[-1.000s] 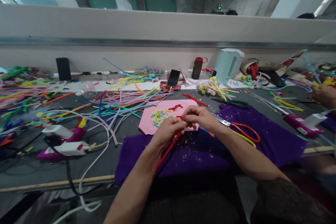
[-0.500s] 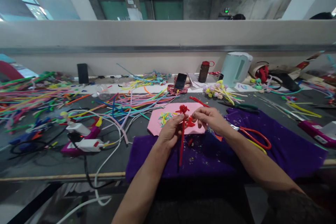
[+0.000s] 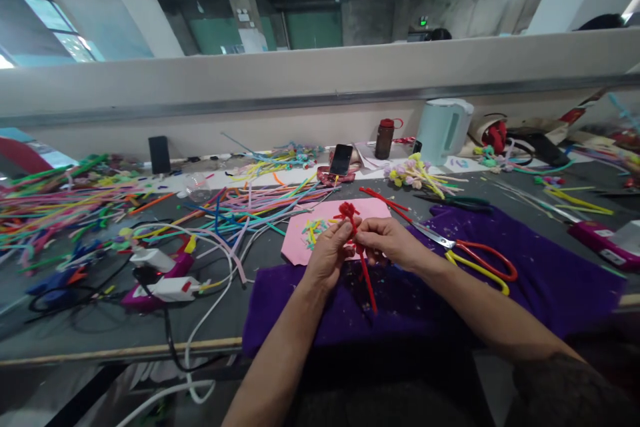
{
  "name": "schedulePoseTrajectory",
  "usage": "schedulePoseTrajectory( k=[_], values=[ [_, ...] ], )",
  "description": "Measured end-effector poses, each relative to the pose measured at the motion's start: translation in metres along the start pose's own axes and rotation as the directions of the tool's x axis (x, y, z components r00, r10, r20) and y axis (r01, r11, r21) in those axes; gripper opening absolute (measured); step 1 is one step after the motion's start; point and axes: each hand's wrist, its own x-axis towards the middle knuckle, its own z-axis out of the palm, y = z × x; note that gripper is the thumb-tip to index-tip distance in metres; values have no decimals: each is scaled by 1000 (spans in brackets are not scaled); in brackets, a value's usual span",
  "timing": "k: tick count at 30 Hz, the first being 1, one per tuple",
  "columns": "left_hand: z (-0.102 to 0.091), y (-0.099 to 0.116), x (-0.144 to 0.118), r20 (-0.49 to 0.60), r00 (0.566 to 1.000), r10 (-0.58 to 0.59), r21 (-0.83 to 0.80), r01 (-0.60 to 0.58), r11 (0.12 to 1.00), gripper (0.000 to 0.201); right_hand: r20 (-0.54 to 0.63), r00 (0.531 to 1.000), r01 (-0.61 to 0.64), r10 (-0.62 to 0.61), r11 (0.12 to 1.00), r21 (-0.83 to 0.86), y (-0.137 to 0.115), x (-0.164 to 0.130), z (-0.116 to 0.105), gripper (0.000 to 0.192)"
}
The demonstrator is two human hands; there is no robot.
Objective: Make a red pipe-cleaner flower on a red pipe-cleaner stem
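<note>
My left hand [image 3: 327, 255] and my right hand [image 3: 387, 240] both pinch a red pipe-cleaner flower [image 3: 349, 211] just below its curled head. Its red stem [image 3: 369, 280] hangs down to the right over a purple cloth [image 3: 530, 260]. Behind the hands lies a pink sheet [image 3: 300, 243] with small coloured cut pieces [image 3: 314, 228] on it.
Red-handled scissors [image 3: 480, 259] lie on the cloth to the right. Heaps of coloured pipe cleaners [image 3: 75, 197], glue guns [image 3: 160, 277] and white cables cover the left of the table. A phone [image 3: 341, 159], brown bottle [image 3: 384, 138], pale kettle [image 3: 443, 128] and green pliers [image 3: 457, 200] stand behind.
The flower head came up from between my fingers into view. My right hand moved back onto the stem, which swung from the lower left to the lower right.
</note>
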Motion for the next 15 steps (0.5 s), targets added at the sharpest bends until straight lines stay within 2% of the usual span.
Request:
schedulePoseTrajectory(
  k=[3,8,11,15],
  values=[
    [0,2,-1,14,999,-42,9,42,999,34,-36,999,37,-36,999,35,-2,-1,-3,23],
    [-4,6,2,-122,992,-8,54,15,998,23,-93,994,69,-55,986,149,-2,1,-11,23],
    [-4,6,3,-121,992,34,72,-25,997,27,-77,997,40,-26,981,192,-1,3,-14,24],
    [-2,5,1,-115,991,76,98,-65,993,28,-13,1000,0,2,988,157,1,2,-12,23]
  ],
)
